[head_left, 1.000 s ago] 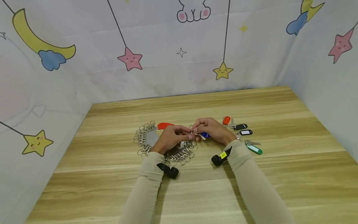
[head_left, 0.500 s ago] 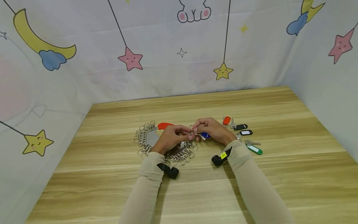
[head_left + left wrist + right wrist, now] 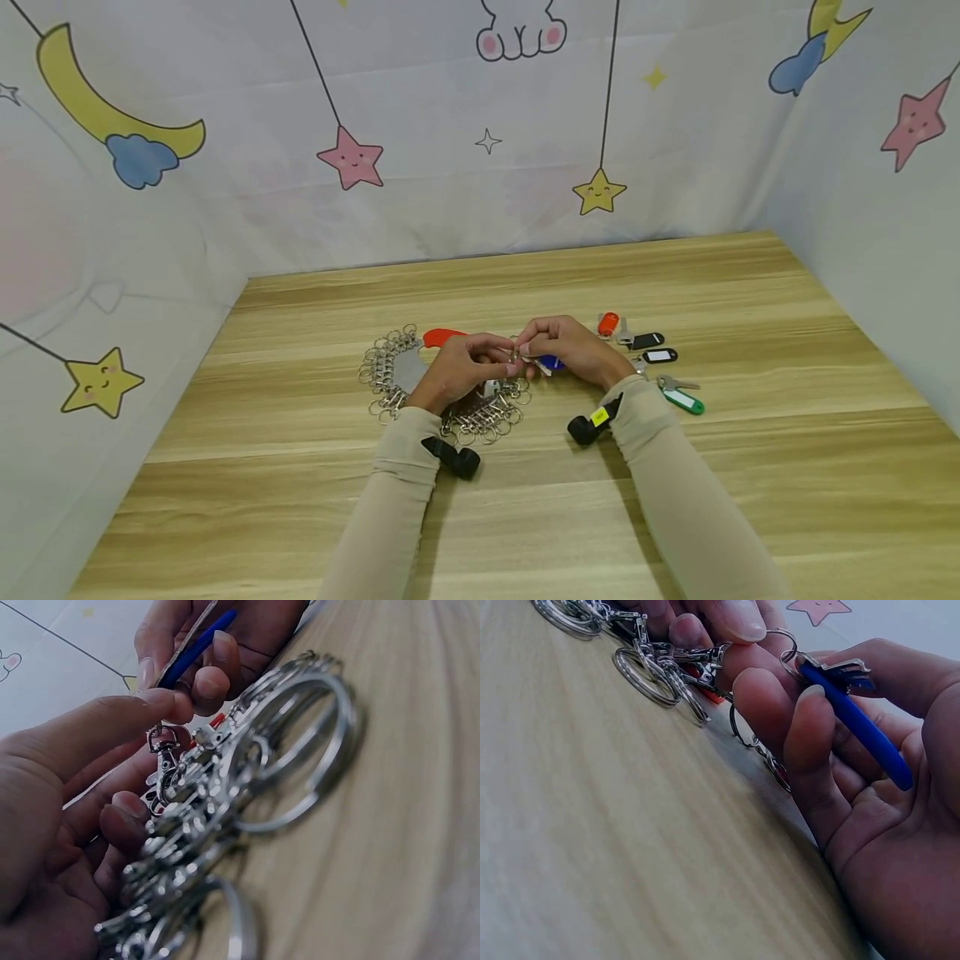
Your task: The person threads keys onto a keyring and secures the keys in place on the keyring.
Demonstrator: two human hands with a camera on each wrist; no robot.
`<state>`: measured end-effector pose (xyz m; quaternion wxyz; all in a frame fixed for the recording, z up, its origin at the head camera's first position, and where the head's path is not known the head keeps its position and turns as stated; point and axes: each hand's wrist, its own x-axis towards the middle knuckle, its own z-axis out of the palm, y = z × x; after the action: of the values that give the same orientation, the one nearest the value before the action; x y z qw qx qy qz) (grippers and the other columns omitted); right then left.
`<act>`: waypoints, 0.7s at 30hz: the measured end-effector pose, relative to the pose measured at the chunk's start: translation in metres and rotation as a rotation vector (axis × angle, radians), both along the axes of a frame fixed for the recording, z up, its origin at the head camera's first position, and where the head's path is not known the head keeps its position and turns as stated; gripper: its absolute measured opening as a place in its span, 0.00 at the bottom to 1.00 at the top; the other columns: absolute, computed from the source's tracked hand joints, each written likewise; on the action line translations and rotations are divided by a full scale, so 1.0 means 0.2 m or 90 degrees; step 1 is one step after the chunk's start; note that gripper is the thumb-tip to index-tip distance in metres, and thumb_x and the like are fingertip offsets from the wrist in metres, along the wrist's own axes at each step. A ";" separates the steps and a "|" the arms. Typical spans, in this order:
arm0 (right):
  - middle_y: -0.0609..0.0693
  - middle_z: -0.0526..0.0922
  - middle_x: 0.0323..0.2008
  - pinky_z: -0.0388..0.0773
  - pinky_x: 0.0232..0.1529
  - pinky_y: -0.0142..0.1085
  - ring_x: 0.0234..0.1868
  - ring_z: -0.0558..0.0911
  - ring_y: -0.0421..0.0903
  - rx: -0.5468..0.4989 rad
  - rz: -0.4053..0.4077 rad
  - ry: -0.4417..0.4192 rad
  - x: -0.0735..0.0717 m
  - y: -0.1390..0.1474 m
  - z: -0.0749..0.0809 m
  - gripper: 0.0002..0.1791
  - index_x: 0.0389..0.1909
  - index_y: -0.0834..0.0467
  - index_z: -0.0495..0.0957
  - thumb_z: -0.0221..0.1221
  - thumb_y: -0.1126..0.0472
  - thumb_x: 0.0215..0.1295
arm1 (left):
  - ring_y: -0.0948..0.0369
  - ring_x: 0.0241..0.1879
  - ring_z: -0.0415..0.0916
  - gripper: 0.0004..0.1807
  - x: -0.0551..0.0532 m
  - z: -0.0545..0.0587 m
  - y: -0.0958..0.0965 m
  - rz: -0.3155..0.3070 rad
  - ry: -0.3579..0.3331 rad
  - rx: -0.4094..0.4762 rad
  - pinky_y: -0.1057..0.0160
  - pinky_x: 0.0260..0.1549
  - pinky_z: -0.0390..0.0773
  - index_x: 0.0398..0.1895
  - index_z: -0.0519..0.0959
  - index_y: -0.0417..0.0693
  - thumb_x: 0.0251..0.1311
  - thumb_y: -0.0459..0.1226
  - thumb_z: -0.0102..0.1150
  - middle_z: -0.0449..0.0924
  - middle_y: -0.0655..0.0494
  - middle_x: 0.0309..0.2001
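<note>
My left hand point(image 3: 468, 365) pinches a metal split ring point(image 3: 784, 646) between thumb and index finger. A swivel clasp point(image 3: 166, 754) hangs just under those fingertips in the left wrist view. Opposite, my right hand point(image 3: 567, 343) holds a blue key tag point(image 3: 866, 731) together with a silver key point(image 3: 538, 365), its fingertips meeting the left hand's. In the right wrist view, the ring's near end overlaps the tag's tip. Beneath my left hand lies a grey plate point(image 3: 407, 369) with a red handle point(image 3: 442, 337), fringed by several clasps with rings point(image 3: 487, 421); the hand hides part of it.
Right of my right hand, several tagged keys lie on the wooden table point(image 3: 525, 517): a red tag point(image 3: 608, 323), a black tag point(image 3: 647, 340), a black-rimmed white tag point(image 3: 660, 355) and a green tag point(image 3: 684, 401). A printed cloth point(image 3: 450, 200) encloses the back and sides.
</note>
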<state>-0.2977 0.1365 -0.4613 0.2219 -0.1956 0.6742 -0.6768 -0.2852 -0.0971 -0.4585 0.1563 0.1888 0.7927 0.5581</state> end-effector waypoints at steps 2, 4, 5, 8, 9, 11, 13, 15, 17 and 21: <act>0.67 0.83 0.38 0.79 0.40 0.44 0.33 0.83 0.56 0.000 0.000 -0.001 0.00 0.00 0.00 0.09 0.46 0.69 0.78 0.54 0.67 0.75 | 0.48 0.36 0.81 0.19 0.00 -0.01 0.00 0.000 0.005 0.003 0.58 0.29 0.73 0.52 0.85 0.48 0.58 0.41 0.74 0.86 0.50 0.39; 0.67 0.84 0.39 0.79 0.40 0.44 0.34 0.83 0.56 0.000 0.003 0.000 0.00 0.00 0.00 0.09 0.46 0.69 0.78 0.54 0.67 0.76 | 0.50 0.35 0.80 0.18 0.00 -0.02 0.00 0.001 0.009 0.001 0.59 0.28 0.73 0.50 0.86 0.49 0.57 0.43 0.75 0.86 0.52 0.38; 0.67 0.84 0.39 0.79 0.41 0.44 0.34 0.83 0.56 0.000 0.004 0.002 0.00 0.00 0.00 0.09 0.46 0.69 0.78 0.54 0.67 0.76 | 0.51 0.34 0.80 0.18 -0.01 -0.02 0.00 0.002 0.011 0.000 0.60 0.27 0.73 0.49 0.86 0.50 0.57 0.44 0.75 0.86 0.52 0.38; 0.67 0.84 0.40 0.79 0.41 0.45 0.34 0.83 0.57 0.000 0.007 0.006 0.00 0.00 0.00 0.09 0.45 0.69 0.78 0.54 0.66 0.76 | 0.53 0.31 0.78 0.17 0.00 -0.02 -0.01 0.003 0.009 -0.002 0.61 0.24 0.72 0.48 0.87 0.52 0.57 0.45 0.74 0.86 0.54 0.38; 0.67 0.84 0.40 0.79 0.41 0.45 0.34 0.83 0.57 0.000 0.007 0.008 0.00 0.00 0.00 0.09 0.45 0.68 0.78 0.54 0.66 0.76 | 0.54 0.30 0.78 0.17 0.00 -0.01 -0.01 0.003 0.009 -0.004 0.61 0.23 0.72 0.48 0.87 0.52 0.57 0.45 0.74 0.86 0.55 0.38; 0.67 0.84 0.40 0.79 0.41 0.45 0.34 0.83 0.57 0.002 0.008 0.013 0.00 0.00 0.00 0.08 0.45 0.68 0.78 0.55 0.65 0.76 | 0.55 0.28 0.76 0.16 0.00 -0.01 -0.01 0.004 0.006 -0.005 0.62 0.21 0.71 0.48 0.87 0.53 0.58 0.46 0.74 0.87 0.55 0.38; 0.67 0.84 0.39 0.79 0.41 0.45 0.34 0.83 0.56 -0.001 0.009 0.016 0.00 0.00 0.00 0.08 0.45 0.68 0.78 0.55 0.65 0.75 | 0.56 0.25 0.74 0.16 0.00 -0.01 -0.01 0.004 0.001 -0.004 0.63 0.20 0.70 0.48 0.87 0.54 0.58 0.46 0.74 0.87 0.55 0.38; 0.67 0.84 0.39 0.79 0.41 0.44 0.34 0.83 0.56 -0.003 0.011 0.017 0.00 0.00 0.00 0.08 0.45 0.68 0.78 0.56 0.65 0.75 | 0.57 0.23 0.72 0.16 0.00 -0.01 0.00 0.005 -0.003 -0.003 0.63 0.19 0.69 0.48 0.87 0.54 0.58 0.46 0.74 0.87 0.56 0.38; 0.67 0.84 0.39 0.79 0.40 0.44 0.34 0.83 0.56 -0.007 0.013 0.017 0.00 0.00 -0.01 0.08 0.45 0.68 0.78 0.56 0.65 0.75 | 0.57 0.22 0.70 0.16 0.00 -0.01 0.00 0.004 -0.006 -0.002 0.63 0.18 0.69 0.47 0.88 0.54 0.58 0.46 0.74 0.87 0.56 0.38; 0.67 0.84 0.39 0.79 0.40 0.44 0.34 0.83 0.55 -0.010 0.010 0.009 0.00 0.00 0.00 0.08 0.46 0.68 0.78 0.56 0.66 0.75 | 0.57 0.23 0.72 0.18 0.00 -0.01 -0.01 -0.001 0.002 0.004 0.63 0.19 0.70 0.51 0.86 0.53 0.58 0.45 0.74 0.87 0.55 0.38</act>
<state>-0.2980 0.1371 -0.4621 0.2206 -0.2076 0.6690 -0.6788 -0.2860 -0.0982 -0.4611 0.1550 0.1909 0.7911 0.5601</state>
